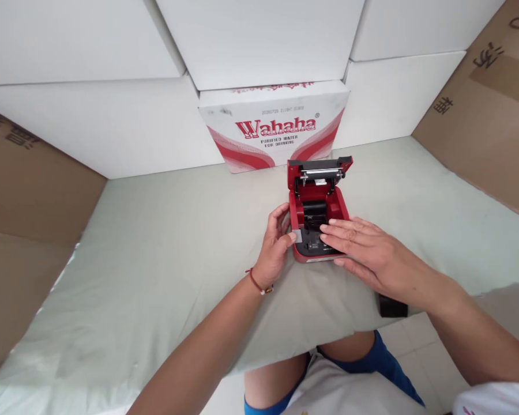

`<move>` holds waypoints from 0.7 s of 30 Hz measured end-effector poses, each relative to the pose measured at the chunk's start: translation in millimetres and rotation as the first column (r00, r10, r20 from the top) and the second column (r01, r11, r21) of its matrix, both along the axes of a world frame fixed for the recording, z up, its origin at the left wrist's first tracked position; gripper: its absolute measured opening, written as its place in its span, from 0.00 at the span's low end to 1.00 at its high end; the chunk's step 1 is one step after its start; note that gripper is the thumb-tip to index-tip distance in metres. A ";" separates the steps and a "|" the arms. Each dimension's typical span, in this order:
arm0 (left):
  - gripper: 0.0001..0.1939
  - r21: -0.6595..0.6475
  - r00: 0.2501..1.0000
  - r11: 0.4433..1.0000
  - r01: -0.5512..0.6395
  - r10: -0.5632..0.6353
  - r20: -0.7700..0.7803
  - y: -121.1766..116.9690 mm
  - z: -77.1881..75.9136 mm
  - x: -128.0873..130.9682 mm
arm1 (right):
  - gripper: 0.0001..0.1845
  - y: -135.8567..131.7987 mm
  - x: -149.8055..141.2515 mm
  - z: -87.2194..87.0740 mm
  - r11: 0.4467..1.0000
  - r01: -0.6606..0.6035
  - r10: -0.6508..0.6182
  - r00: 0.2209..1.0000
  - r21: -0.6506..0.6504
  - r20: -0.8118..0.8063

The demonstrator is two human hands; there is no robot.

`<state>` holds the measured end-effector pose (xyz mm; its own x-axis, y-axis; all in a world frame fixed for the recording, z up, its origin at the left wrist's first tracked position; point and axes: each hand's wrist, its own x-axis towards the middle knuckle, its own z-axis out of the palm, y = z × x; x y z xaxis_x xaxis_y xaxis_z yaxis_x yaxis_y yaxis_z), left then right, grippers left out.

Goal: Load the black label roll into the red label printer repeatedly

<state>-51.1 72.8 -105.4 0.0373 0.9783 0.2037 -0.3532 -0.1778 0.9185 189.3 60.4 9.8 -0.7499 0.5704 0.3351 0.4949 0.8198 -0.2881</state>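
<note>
A small red and black label printer [300, 253] stands on the cloth-covered table with its lid [320, 176] raised. Inside its red bay lies a dark roll [315, 208], and dark film stretches forward from it. My left hand [277, 245] grips the printer's left side, the thumb on a small grey piece [298, 236] at the front left corner and the fingers along the outer wall. Flat and stretched out, the fingers of my right hand [367, 248] reach over the front right of the printer, covering part of the film and the right edge.
Behind the printer stands a white and red Wahaha water carton [277, 129], with plain white boxes [125, 127] around it. Brown cardboard boxes [484, 121] flank both sides. A black object [393, 306] lies at the table's front edge, partly under my right wrist.
</note>
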 end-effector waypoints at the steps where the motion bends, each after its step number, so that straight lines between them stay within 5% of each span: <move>1: 0.30 0.016 0.996 0.998 -0.055 0.056 -0.063 -3.0 0.4 -0.3 | 0.23 -7.3 3.3 -6.2 0.999 0.029 -0.029 1.000 0.034 0.011; 4: 0.23 0.233 0.860 0.926 -0.298 0.366 -0.355 -17.1 8.5 -1.4 | 0.25 -22.4 7.0 -20.7 0.990 0.081 -0.083 0.996 0.114 0.015; 6: 0.23 0.521 0.661 0.784 -0.338 0.592 -0.462 -28.8 19.3 -0.7 | 0.26 -27.2 6.8 -26.0 0.985 0.093 -0.096 0.995 0.146 0.013; 9: 0.26 0.828 0.480 0.546 -0.129 0.765 -0.429 -44.7 36.1 5.1 | 0.25 -29.2 6.4 -29.0 0.983 0.087 -0.086 0.996 0.160 -0.009; 11: 0.26 0.885 0.439 0.464 0.045 0.786 -0.434 -51.2 43.1 11.8 | 0.24 -28.4 7.5 -27.9 0.988 0.068 -0.062 0.997 0.138 -0.046; 14: 0.28 0.845 0.397 0.496 0.202 0.747 -0.534 -53.9 46.0 21.9 | 0.21 -22.4 12.9 -19.1 0.999 0.005 0.000 0.993 0.045 -0.117; 17: 0.30 0.806 0.355 0.550 0.218 0.725 -0.591 -53.1 44.6 29.1 | 0.18 -4.7 19.6 -1.2 0.994 -0.035 0.009 0.974 -0.108 -0.227; 21: 0.24 0.794 0.266 0.571 0.207 0.748 -0.608 -55.0 43.3 36.6 | 0.18 43.8 17.1 22.0 0.981 0.169 -0.190 0.919 -0.090 -0.345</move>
